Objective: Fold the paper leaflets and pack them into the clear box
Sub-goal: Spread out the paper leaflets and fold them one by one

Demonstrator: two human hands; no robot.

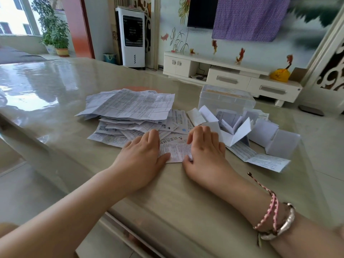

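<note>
1. Folding step in hand: left hand [144,154] and right hand [205,149] both press one printed leaflet [175,149] flat on the surface [186,192], near the middle, a little toward the near edge.
2. Grip, left: palm down, fingers straight and close together, thumb laid on the leaflet's near-left corner. Pressing, not pinching.
3. Grip, right: fingers laid over the leaflet's right part, thumb tip at the near edge of the paper. Looks like it holds a folded flap down, but the fold line sits under the hand, so can't confirm.
4. Leaflet orientation: long axis seems to run left-right between the hands; bold print reads sideways or upside down from the wearer's side. Both ends are covered, so true length is unknown.
5. Unfolded pile [130,112]: a loose heap just behind the left hand, toward the far-left of the work area; the leaflet's far edge touches or overlaps it.
6. Folded leaflets [242,131]: scattered to the right of the right hand, some springing open, not yet packed.
7. Clear box [227,98]: toward the far-right edge, just behind the folded ones. Contents hard to read through the plastic.
8. Next move, my read: run fingers along the crease, fold once more if it's too wide, then carry it right to the box. The sprung-open ones will need re-pressing before packing.
</note>
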